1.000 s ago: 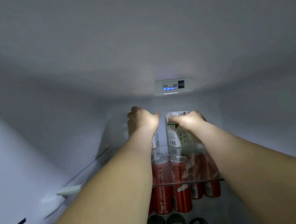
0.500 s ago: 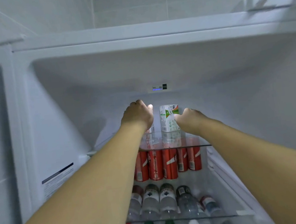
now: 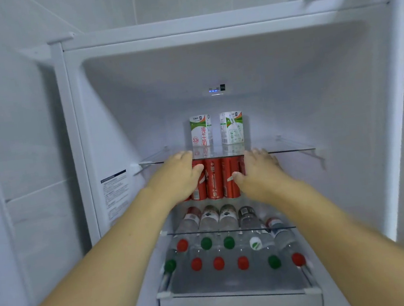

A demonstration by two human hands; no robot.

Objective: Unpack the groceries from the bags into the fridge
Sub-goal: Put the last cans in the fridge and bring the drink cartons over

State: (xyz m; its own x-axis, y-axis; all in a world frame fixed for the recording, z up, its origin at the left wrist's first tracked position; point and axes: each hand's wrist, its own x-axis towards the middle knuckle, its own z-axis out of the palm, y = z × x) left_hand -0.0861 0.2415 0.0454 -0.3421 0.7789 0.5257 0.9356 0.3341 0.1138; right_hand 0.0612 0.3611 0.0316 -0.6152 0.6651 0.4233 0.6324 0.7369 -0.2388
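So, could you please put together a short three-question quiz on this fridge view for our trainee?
1. True or false: the left hand grips a milk carton.
2. How many milk cartons stand on the top glass shelf?
A. one B. two C. four
3. Fill in: the cans on the shelf below the cartons are ____ in colour.

Key
1. False: both the left hand and the right hand are open and hold nothing.
2. B: the left carton and the right carton stand apart, upright.
3. Red: the red cans.
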